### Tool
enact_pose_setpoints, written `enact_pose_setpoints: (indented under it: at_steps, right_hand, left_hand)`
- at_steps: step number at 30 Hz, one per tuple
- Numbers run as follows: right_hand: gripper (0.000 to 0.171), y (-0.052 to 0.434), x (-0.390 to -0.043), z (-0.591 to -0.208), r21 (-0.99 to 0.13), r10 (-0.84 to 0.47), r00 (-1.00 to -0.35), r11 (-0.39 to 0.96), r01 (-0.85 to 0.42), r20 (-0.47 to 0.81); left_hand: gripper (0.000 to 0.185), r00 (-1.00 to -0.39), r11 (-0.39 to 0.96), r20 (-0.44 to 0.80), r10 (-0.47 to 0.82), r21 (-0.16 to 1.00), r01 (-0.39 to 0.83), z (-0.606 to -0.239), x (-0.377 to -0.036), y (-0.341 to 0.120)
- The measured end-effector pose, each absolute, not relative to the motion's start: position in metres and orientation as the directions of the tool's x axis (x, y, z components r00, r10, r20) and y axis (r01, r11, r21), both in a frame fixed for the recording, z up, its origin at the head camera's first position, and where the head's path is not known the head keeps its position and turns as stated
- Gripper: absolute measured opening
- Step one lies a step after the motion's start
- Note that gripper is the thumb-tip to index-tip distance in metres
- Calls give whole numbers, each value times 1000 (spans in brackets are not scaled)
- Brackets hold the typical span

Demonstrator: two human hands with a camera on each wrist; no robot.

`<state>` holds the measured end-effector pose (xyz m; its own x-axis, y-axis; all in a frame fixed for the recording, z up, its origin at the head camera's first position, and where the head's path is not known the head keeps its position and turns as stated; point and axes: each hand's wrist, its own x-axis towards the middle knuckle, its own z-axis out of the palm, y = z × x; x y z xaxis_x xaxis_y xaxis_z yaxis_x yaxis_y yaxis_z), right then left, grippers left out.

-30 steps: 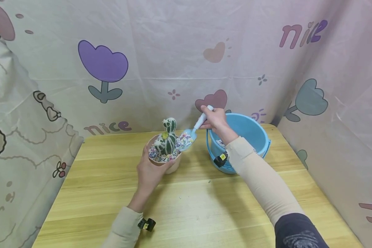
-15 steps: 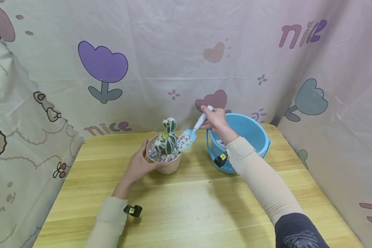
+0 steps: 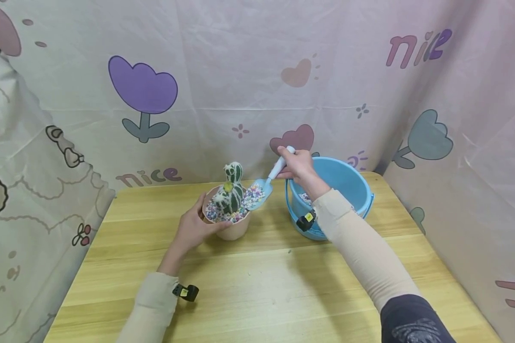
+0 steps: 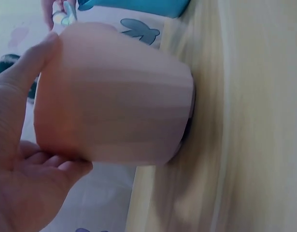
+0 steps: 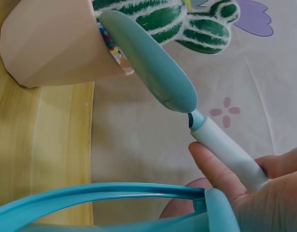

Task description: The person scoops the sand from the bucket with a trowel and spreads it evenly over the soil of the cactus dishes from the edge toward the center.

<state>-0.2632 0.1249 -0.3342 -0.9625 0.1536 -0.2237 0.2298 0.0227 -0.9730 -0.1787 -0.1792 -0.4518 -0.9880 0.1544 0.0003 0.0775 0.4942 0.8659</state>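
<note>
Since a second ago the left hand point(image 3: 193, 227) has slid from the near side of the pot point(image 3: 231, 229) round to its left wall, forearm swung leftward; its fingers point(image 4: 51, 164) and thumb curl about the pink wall, grasping it. One pot stands on the table point(image 3: 257, 281), holding one two-lobed cactus point(image 3: 230, 188) in coloured pebbles point(image 3: 216, 214). The right hand point(image 3: 298, 166) grips the white handle of one blue trowel point(image 3: 263, 186), whose pebble-laden blade rests at the pot's right rim. One blue bucket point(image 3: 352, 183) stands just right of the pot.
</note>
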Motion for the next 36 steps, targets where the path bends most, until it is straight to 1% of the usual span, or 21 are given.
enact_pose_setpoints:
  at_steps: [6, 12, 18, 23, 28, 32, 36]
  right_hand:
    - [52, 122, -263, -333, -974, 149, -964, 28, 227, -220]
    - [52, 120, -262, -331, -975, 140, -967, 36, 218, -211]
    - [53, 118, -262, -331, -975, 146, -967, 45, 218, -209]
    - [54, 118, -262, -331, -976, 142, -967, 31, 218, -211]
    - [55, 119, -262, -332, -975, 135, -967, 23, 219, -214]
    - [54, 119, -261, -331, -976, 133, -968, 20, 217, -213]
    - [56, 119, -261, -331, -976, 127, -969, 23, 218, -213]
  left_hand:
    - [137, -998, 517, -1, 70, 855, 35, -452, -172, -170]
    - [138, -998, 480, 62, -15, 876, 47, -456, -166, -158]
    - [136, -995, 491, 88, -40, 870, 57, -458, -164, -155]
    - [140, -999, 491, 46, 8, 870, 44, -457, -166, -162]
    - [141, -993, 509, 1, 122, 859, 64, -458, -171, -177]
    - [140, -981, 503, 0, 195, 858, 100, -459, -178, -185]
    - [138, -974, 485, 6, 225, 867, 117, -458, -185, -188]
